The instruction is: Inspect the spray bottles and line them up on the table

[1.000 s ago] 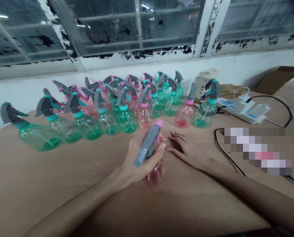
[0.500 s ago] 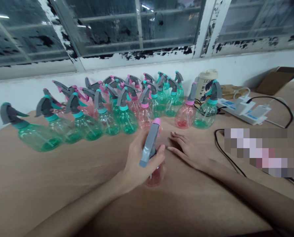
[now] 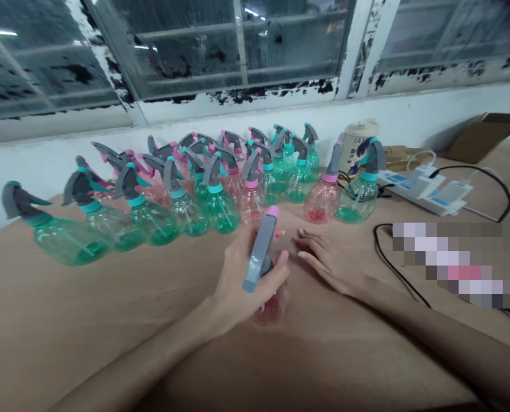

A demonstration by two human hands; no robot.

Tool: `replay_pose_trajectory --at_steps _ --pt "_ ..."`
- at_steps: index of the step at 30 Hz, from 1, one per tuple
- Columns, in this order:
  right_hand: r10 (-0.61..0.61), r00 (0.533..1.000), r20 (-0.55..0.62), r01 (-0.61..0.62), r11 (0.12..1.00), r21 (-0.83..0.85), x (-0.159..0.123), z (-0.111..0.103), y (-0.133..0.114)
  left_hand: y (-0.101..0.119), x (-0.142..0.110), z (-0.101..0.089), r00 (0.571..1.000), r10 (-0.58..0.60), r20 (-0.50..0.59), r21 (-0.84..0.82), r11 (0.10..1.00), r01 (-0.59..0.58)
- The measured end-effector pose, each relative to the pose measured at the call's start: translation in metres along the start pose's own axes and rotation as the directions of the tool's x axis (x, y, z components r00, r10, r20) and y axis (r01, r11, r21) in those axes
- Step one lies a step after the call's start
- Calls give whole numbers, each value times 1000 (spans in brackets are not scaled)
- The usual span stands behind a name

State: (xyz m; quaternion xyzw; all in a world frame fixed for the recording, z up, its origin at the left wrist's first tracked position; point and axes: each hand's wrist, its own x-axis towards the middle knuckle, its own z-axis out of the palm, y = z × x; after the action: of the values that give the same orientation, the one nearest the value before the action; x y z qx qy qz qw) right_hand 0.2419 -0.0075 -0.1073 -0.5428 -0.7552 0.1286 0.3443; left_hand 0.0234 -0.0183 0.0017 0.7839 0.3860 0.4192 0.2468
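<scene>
Just below the frame's centre, the left hand (image 3: 235, 283) has its fingers wrapped round a pink spray bottle (image 3: 260, 252); steadying it, I'd say. The right hand (image 3: 330, 266) lies empty, fingers loosely spread. The next move calls for firm hold.

**Cup, power strip and cardboard by my window**

Ahead of me, a white wall (image 3: 418, 111) runs under dark window panes (image 3: 238, 46), their frames blotched black. Near the wall, to my right, I see a lidded pale cup (image 3: 351, 146) with dark print, a flat brown packet (image 3: 403, 155) and an open cardboard box (image 3: 482, 143). Closer to me lies a white power strip (image 3: 441, 203) carrying two white adapters (image 3: 424, 185). Nearer still, a thin black cable (image 3: 376, 243) curves across my wood-toned table (image 3: 130, 320) beside a pixelated patch (image 3: 456, 263).
</scene>
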Motion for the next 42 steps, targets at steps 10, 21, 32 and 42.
replay_pose_trajectory --at_steps 10,21,32,42 --pt "6 1000 15 -6 1000 -21 -3 6 4 5 3 -3 998 56 5 -6 998 -56" --pt "8 1000 15 -8 1000 10 -1 -4 4 -5 4 6 1000 23 -15 -15 1000 -23" --pt "2 999 35 2 993 -116 -2 2 4 -12 5 5 997 60 59 -101 993 -53" --pt "-35 998 54 44 984 -170 -2 2 5 -11 5 4 997 50 50 -103 994 -45"
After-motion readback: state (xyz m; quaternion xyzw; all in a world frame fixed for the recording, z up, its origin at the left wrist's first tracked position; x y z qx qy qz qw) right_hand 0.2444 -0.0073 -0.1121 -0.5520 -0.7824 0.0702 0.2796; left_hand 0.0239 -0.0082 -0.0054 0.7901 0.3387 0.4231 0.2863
